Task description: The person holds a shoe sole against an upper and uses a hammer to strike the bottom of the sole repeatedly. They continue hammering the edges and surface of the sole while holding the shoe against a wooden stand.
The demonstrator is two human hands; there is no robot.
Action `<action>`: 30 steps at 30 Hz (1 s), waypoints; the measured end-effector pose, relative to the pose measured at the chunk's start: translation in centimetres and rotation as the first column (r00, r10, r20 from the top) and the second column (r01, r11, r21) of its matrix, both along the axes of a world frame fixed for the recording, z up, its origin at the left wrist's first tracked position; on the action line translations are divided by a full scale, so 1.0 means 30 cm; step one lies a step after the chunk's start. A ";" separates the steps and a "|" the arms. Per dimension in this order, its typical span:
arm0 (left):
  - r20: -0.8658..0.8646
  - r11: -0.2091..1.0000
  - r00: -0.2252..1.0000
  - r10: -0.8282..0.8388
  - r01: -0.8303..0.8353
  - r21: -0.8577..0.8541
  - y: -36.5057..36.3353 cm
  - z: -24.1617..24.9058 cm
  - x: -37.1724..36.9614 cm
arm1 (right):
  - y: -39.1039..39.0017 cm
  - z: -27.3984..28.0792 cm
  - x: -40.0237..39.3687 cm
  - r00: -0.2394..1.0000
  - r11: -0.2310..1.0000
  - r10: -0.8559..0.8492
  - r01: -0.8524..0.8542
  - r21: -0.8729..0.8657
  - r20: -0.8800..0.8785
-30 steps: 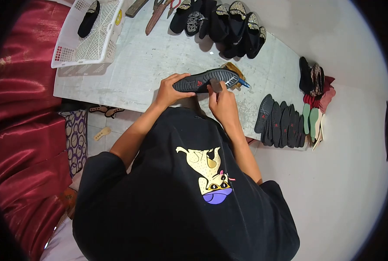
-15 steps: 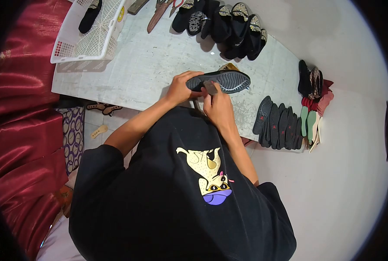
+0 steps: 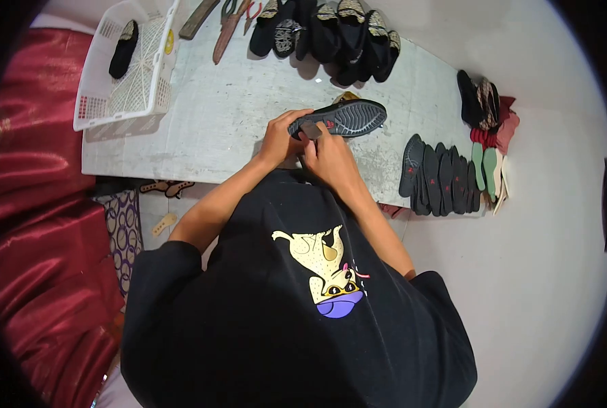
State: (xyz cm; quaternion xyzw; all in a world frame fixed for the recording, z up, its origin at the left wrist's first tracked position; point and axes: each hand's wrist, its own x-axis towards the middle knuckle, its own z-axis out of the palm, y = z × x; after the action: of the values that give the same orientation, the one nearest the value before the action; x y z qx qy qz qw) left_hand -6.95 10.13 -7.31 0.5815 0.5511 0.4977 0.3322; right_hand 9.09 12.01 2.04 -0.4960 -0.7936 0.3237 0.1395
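A black shoe (image 3: 359, 118) is held sole up over the near part of the worktable. Its ridged sole bears a small red mark. My left hand (image 3: 278, 138) is closed round the shoe's left end. My right hand (image 3: 331, 155) grips a flat, brownish-grey tool (image 3: 310, 130) whose exact kind I cannot make out. The tool lies over the left part of the sole, close to my left fingers. Behind the shoe, a yellow-brown object (image 3: 346, 97) shows only in part.
A white plastic basket (image 3: 86, 112) with one black shoe (image 3: 124, 51) stands at the left. Tools, including a brown-sheathed one (image 3: 227, 37), lie at the back near several black patterned shoes (image 3: 325, 35). Black soles (image 3: 445, 178) are lined up at the table's (image 3: 201, 129) right edge.
My right hand and the tool have moved left along the sole, uncovering the red mark. My left hand keeps its grip on the shoe. The camera view has shifted slightly.
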 end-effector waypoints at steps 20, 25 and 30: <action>-0.343 0.990 0.939 -0.023 0.069 0.123 -0.113 0.313 0.073 | -0.173 -0.156 0.422 0.828 0.874 -0.486 0.452 -0.180 -0.280; 0.000 0.873 0.909 -0.418 0.401 -0.276 -0.072 0.136 0.369 | -0.073 -0.418 0.560 0.787 0.779 -0.611 0.580 -0.239 -0.083; -0.261 0.794 0.835 -0.484 0.295 -0.531 0.074 -0.146 0.512 | -0.022 -0.559 0.630 0.825 0.817 -0.563 0.547 -0.182 -0.051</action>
State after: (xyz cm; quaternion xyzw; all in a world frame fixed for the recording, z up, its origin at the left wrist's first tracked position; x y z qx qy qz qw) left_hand 8.41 12.36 -11.68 0.6715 0.5742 0.1442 0.4456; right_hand 27.99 11.34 -14.74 -0.6981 -0.5777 0.3561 0.2280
